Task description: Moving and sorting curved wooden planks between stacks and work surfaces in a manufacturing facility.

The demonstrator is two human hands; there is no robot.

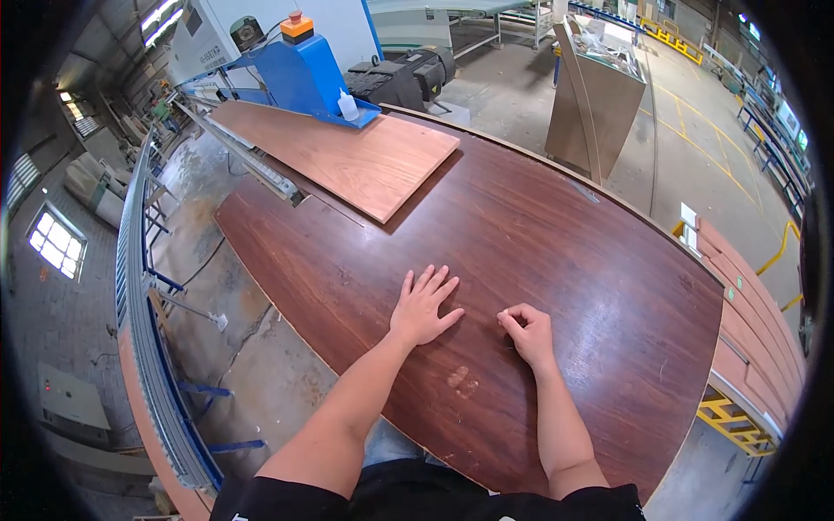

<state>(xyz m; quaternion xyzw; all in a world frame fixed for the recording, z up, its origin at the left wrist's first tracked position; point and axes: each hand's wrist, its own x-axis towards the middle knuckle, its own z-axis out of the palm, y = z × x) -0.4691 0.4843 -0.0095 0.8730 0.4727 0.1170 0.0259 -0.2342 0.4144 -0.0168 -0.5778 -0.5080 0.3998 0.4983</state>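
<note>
My left hand (424, 308) rests on the dark reddish-brown wooden tabletop (556, 234), palm down with its fingers spread. To its right my right hand (530, 334) is closed, thumb and forefinger pinched together over the same surface. Whatever lies in that pinch, if anything, is too small to make out. Beyond my left hand a lighter brown wooden board (373, 161) lies across the far left of the tabletop. Its far end runs along the machine, and neither hand touches it.
A blue machine housing (304, 74) with a red push button stands at the far left, a small white bottle (347, 106) at its foot. Behind is a black motor (400, 74). A waste bin (599, 104) stands past the far edge, stacked panels (747, 304) at right, a roller conveyor (143, 321) at left.
</note>
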